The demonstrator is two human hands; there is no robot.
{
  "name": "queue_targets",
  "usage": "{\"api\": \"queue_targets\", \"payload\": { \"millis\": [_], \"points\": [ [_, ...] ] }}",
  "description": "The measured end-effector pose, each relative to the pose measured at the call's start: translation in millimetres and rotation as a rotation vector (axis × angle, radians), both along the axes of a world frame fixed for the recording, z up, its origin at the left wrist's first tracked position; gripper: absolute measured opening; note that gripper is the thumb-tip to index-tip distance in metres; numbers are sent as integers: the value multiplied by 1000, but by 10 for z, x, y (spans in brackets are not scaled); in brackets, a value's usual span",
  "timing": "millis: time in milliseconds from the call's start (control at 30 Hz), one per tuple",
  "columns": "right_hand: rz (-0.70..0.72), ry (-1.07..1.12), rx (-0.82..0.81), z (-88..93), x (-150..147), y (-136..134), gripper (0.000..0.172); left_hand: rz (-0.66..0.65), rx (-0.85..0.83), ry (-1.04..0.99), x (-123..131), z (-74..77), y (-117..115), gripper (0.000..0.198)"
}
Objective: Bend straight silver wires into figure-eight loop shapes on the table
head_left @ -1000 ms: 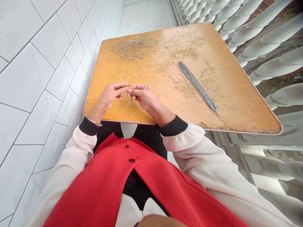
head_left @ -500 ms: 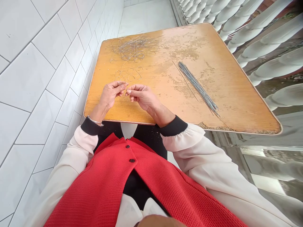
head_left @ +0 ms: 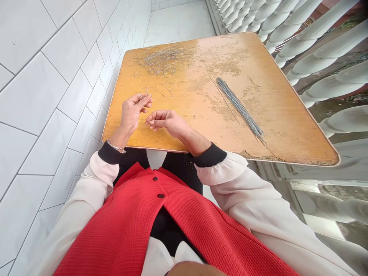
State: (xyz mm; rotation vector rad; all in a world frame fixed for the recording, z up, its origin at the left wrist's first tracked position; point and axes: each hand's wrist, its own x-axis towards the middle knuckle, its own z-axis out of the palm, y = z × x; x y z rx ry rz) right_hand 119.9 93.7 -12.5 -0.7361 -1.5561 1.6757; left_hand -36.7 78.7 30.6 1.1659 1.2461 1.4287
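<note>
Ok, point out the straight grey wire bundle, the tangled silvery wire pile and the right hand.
Straight grey wire bundle [head_left: 240,107]: head view, middle of its length.
Tangled silvery wire pile [head_left: 164,59]: head view, centre of the tangle.
Right hand [head_left: 166,122]: head view, its middle.

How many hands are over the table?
2: the left hand, near the table's left edge, and the right hand, lower in the picture, pinching a thin wire.
</note>
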Motion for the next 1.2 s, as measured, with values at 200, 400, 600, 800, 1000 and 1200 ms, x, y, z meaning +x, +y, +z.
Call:
{"api": "queue_targets", "payload": {
  "millis": [200,400,600,800,1000,1200],
  "points": [
    [-383,-331,613,-166,-53,-24,13,135,-50,-129,34,-37,61,13],
    [-564,-431,967,-272,-27,-13,25,147,-52,-358,94,-76,42,11],
    [-573,-147,884,-149,1,-26,34,122,-30,-396,101,-92,12,14],
    [-423,249,286,-43,-10,-9,40,20,-50,-322,113,-98,-63,14],
    [-354,232,89,43,28,20,41,-86,-58,-190,102,-29,-152,14],
    [-391,272,73,24,60,57,34,-82,-44,-191,39,7,-172,15]
  ]
}}
